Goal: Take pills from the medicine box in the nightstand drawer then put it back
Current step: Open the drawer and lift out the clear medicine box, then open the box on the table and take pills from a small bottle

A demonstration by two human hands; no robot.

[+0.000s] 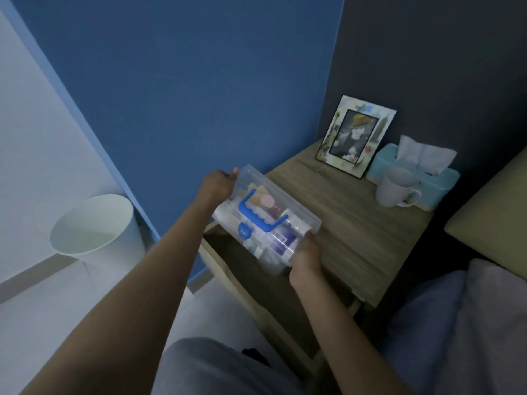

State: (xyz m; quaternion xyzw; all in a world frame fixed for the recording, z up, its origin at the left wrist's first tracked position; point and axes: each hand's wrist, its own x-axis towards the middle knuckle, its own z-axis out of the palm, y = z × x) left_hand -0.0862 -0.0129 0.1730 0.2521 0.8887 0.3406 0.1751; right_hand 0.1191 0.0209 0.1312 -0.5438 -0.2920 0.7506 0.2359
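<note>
A clear plastic medicine box (265, 220) with a blue handle and blue latch hangs tilted over the open nightstand drawer (242, 260) and the front left edge of the nightstand top (350, 223). My left hand (219, 185) grips its far end. My right hand (306, 256) grips its near end. Small packets and bottles show through the closed lid. The drawer's inside is dark and partly hidden by the box.
On the nightstand stand a picture frame (355, 136), a white mug (396, 191) and a light blue tissue box (422, 178). A white waste bin (97, 226) stands on the floor at the left. Bedding (467, 323) lies at the right, a blue wall behind.
</note>
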